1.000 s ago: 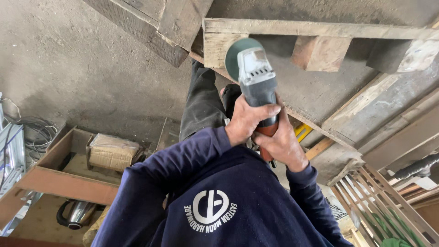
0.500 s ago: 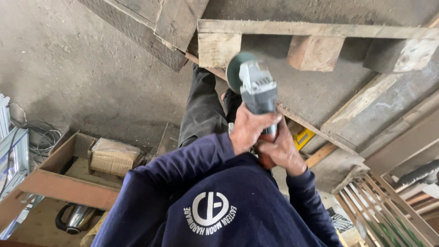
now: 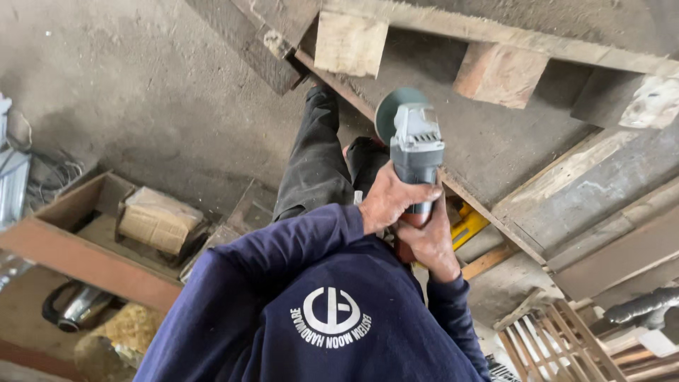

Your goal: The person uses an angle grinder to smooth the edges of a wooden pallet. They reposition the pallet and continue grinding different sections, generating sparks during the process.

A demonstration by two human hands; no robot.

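Both hands grip an angle grinder (image 3: 414, 145), grey-bodied with a dark green guard at its head; the left hand (image 3: 387, 198) is clenched round the middle of the body, fingers wrapped over the top, while the right hand (image 3: 426, 240) closes on the rear of the handle just below it — a two-handed hold that, as I judge it, steadies a tool that would otherwise twist. The grinder is held up in front of the chest, disc end pointed away toward a wooden pallet (image 3: 495, 64) that lies on the concrete floor (image 3: 141, 106); the disc looks to hover just above the slab between the pallet's blocks, though whether it touches anything I cannot tell. The dark blue sleeves (image 3: 283, 247) are drawn in close to the body, and one leg in black trousers (image 3: 315, 163) stretches forward beside the pallet's near edge. At the floor's left side an open wooden box (image 3: 78, 233) holds a wrapped brown bundle (image 3: 157, 221); a yellow tool (image 3: 467, 225) shows just behind the right wrist.
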